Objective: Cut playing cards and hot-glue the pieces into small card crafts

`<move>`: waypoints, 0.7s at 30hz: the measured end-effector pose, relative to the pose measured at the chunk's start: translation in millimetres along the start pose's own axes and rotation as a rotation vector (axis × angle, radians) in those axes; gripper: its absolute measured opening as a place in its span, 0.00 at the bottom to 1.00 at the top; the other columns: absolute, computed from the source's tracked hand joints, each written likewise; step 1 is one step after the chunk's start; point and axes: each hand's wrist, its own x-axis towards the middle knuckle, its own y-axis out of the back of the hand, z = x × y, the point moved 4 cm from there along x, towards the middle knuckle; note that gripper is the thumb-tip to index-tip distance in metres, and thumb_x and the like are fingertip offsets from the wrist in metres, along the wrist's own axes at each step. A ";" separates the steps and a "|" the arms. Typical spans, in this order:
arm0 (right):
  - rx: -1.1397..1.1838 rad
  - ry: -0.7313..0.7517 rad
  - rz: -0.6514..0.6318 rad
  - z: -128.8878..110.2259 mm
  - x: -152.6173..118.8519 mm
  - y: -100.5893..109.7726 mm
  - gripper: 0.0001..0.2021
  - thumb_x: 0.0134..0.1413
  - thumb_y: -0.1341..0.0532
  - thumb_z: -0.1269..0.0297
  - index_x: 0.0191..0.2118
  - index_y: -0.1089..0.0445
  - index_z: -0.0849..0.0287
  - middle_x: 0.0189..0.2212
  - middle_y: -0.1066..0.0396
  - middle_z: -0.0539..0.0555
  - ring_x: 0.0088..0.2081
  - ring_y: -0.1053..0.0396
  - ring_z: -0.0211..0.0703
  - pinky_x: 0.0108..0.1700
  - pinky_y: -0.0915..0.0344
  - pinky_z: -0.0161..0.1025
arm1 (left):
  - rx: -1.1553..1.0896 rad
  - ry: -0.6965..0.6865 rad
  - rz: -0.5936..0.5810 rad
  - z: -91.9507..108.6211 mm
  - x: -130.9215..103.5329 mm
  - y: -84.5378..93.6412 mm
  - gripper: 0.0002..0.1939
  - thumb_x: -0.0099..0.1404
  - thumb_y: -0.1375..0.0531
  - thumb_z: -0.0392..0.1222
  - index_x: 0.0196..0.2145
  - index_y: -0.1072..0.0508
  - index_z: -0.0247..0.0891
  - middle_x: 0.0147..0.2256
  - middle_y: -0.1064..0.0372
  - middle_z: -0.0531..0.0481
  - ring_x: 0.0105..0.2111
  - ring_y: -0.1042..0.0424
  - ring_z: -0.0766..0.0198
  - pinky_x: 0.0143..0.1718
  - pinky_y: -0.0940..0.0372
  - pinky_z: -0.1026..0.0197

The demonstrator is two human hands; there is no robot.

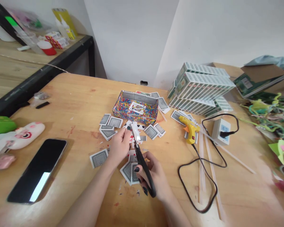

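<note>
My right hand (152, 176) is wrapped round the black handles of a pair of scissors (144, 165), whose blades point away from me. In my left hand (120, 143), pinched between thumb and fingers, is a playing card (135, 132) at the scissor blades; part of it shines white. Beneath and around the hands lie loose playing cards (98, 158), some face down, with small scraps among them. Just beyond the hands sits an open box (134, 118) with a multicoloured pattern and card-lined back wall. A face card (137, 107) lies inside it.
To the right are a yellow glue gun (191, 130), its black cable, glue sticks (211, 164) and a white power socket (221, 130). Stacked card packs (201, 86) stand at the back right. A phone (38, 171) and a white plush item (28, 135) lie left.
</note>
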 end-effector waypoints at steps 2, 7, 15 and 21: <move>-0.014 0.008 0.005 1.0 0.2 0.2 0.22 0.42 0.36 0.50 0.30 0.50 0.55 0.11 0.42 0.38 0.09 0.52 0.26 0.09 0.53 0.23 | -0.017 0.009 -0.003 -0.6 -0.4 -0.5 0.14 0.61 0.53 0.41 0.18 0.46 0.38 0.17 0.47 0.58 0.19 0.46 0.70 0.22 0.50 0.66; -0.090 0.025 0.085 -5.7 -0.9 6.9 0.21 0.44 0.38 0.48 0.32 0.49 0.55 0.10 0.43 0.38 0.08 0.51 0.28 0.08 0.53 0.25 | -0.004 -0.010 -0.010 0.1 -1.6 -1.1 0.15 0.60 0.52 0.40 0.17 0.48 0.39 0.15 0.51 0.58 0.18 0.48 0.70 0.21 0.51 0.66; -0.767 0.164 0.447 -21.6 -4.1 39.9 0.13 0.45 0.39 0.61 0.38 0.37 0.57 0.20 0.31 0.49 0.20 0.34 0.40 0.21 0.41 0.33 | -0.115 0.029 -0.071 -0.7 -1.6 -3.0 0.12 0.62 0.53 0.43 0.23 0.38 0.38 0.17 0.43 0.57 0.18 0.42 0.69 0.20 0.47 0.67; -1.211 0.315 0.641 -28.4 -7.5 51.5 0.21 0.49 0.45 0.67 0.51 0.37 0.60 0.39 0.28 0.59 0.35 0.28 0.49 0.35 0.34 0.41 | -0.091 -0.030 -0.043 3.7 -3.2 -0.8 0.13 0.62 0.50 0.43 0.21 0.43 0.39 0.17 0.49 0.59 0.18 0.45 0.71 0.19 0.49 0.69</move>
